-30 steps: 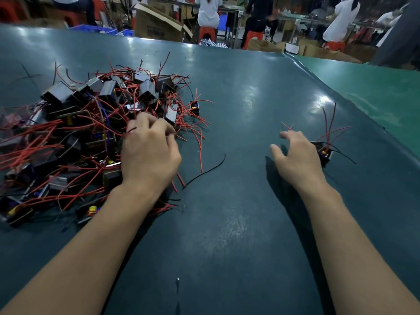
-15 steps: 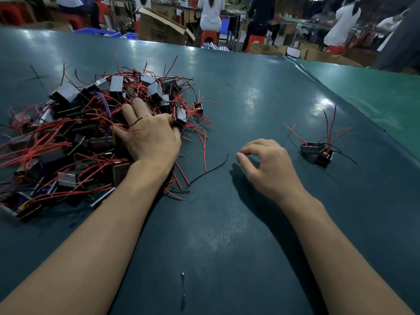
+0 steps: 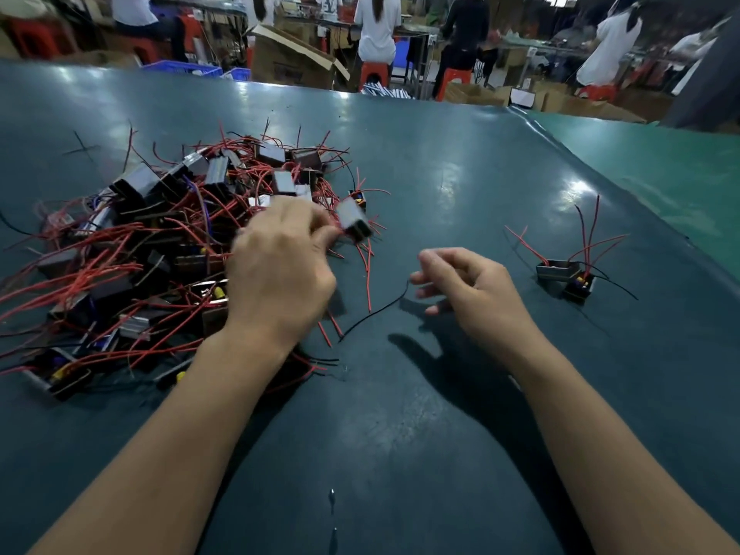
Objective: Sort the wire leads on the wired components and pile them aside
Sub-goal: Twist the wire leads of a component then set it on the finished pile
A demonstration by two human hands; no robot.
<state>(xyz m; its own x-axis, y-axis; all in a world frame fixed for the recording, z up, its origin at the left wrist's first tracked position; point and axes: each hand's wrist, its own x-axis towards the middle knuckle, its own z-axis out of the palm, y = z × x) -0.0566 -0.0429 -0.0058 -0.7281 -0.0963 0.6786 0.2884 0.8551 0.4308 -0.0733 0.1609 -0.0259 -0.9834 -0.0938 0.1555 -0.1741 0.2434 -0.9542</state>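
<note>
Left hand (image 3: pixel 280 270): raised over the right edge of the heap; fingertips pinch one small grey component (image 3: pixel 353 221), which is motion-blurred and lifted clear of the mat, red leads trailing below it.
Right hand (image 3: pixel 468 290): just right of the left hand, above the mat; fingers loosely curled, apart, holding nothing; its shadow falls on the mat beneath.
Unsorted heap (image 3: pixel 160 250): left half of the scene; many dark and grey block-shaped components tangled in red wire leads, with a few black and blue leads and yellow terminals.
Sorted pile (image 3: pixel 568 276): far right, well apart from the heap; two components touching each other, red and black leads standing upward and outward.
Loose black wire (image 3: pixel 376 310): lies on the mat between the two hands, curving toward the near side.
Work surface (image 3: pixel 400 434): dark teal mat, glossy; a lighter green surface adjoins it at far right.
Background: seated persons, cardboard boxes (image 3: pixel 296 58), red stools, blue crates beyond the far edge.
</note>
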